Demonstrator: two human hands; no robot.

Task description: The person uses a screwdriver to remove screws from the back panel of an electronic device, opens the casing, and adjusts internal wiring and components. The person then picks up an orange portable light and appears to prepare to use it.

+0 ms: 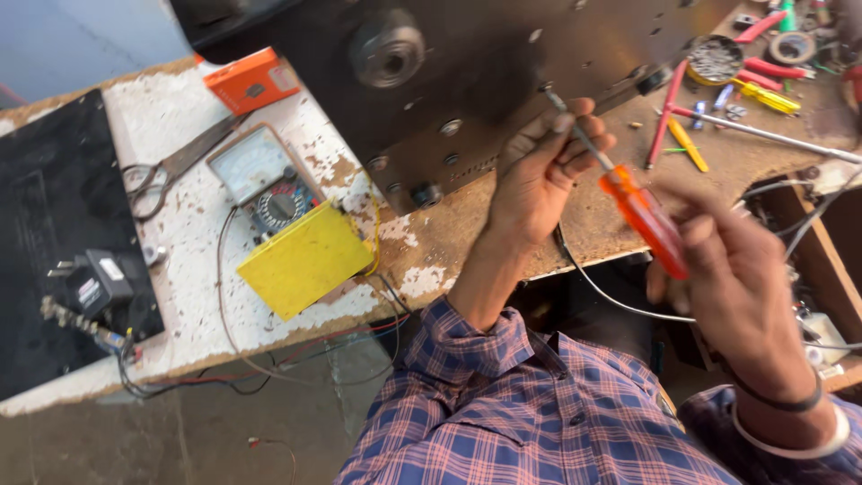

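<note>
The person's right hand [732, 269] is closed around the orange handle of a screwdriver [642, 216], and the left hand [543, 171] pinches the tool's thin metal shaft between fingertips and thumb, near the tip. The tip points up at the lower edge of a large dark metal panel [467, 81], which stands on the worn bench [575, 224] and carries a round hub and several bolt heads; whether the tip touches the panel cannot be told, and the right hand is blurred.

Left of the panel, on the white, flaking part of the bench, lie an analogue multimeter [260, 180] with a dial and a rotary switch, and just below it a flat yellow box [305, 256] that touches the meter's lower edge. A pair of scissors [171, 171] lies left of the meter, and a small orange box [251, 79] sits above it, beside the panel's left edge. Farther left a black mat [54, 207] bears a black plug adapter [94, 283] with thin wires trailing off the bench edge.

Right of the panel are scattered red and yellow-handled tools [763, 85] and a round tin of small parts [714, 58]. The person's plaid sleeves fill the foreground below the panel.
</note>
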